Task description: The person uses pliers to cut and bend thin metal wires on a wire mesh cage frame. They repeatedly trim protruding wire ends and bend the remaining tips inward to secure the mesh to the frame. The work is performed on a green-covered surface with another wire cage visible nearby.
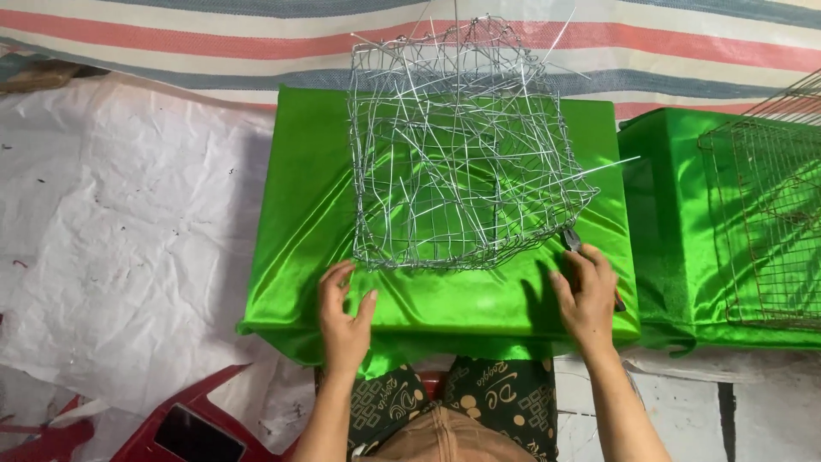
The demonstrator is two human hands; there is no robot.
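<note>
A wire cage (462,145), a rough box woven of bright silver wire with loose ends sticking out at the top and right, sits on the surface (295,248), which is draped in shiny green cloth. The cage covers the middle and far part of the surface, and its near side stops short of the near edge.

The left hand (344,315) lies flat on the cloth near the near edge, fingers spread wide and empty, its fingertips just beside the cage's near left corner. The right hand (587,295) is closed around pliers (571,239) (only the dark tips and a bit of red handle show), and the tips meet the wire at the cage's near right corner.

Beyond the right edge stands a second green-draped block (667,214) carrying a rusty wire grid (765,231). White sheeting (128,231) covers the floor to the left, and a striped tarp (214,26) runs along the far side. A red stool (171,423) shows at the lower left, and the person's patterned lap (496,398) lies below the near edge.
</note>
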